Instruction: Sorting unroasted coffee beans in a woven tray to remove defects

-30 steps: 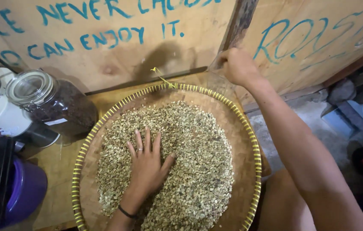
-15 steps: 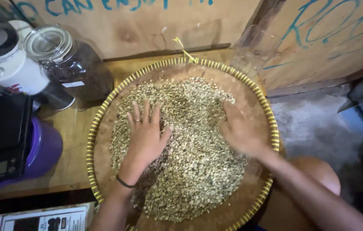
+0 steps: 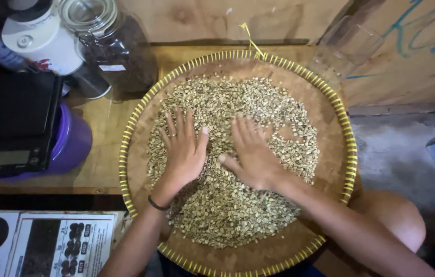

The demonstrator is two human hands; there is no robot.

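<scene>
Head view: 2 hands, left (image 3: 183,152) and right (image 3: 252,154), lie flat, fingers spread, holding nothing, on pale beans (image 3: 228,205). The round woven tray (image 3: 330,102) keeps bare rim all round. A glass jar (image 3: 112,43) with a white label stands on the worktop (image 3: 102,128).

My tray (image 3: 140,154) is brown woven with a yellow-striped rim, and the beans (image 3: 238,215) on it are pale greenish tan. I wear a black band (image 3: 157,204) on my wrist. The tub (image 3: 71,146) is purple, the scale (image 3: 15,123) black, the wall (image 3: 407,61) bare wood with blue lettering.

Tray (image 3: 140,118) cropped below, jar (image 3: 112,41) cropped above
</scene>
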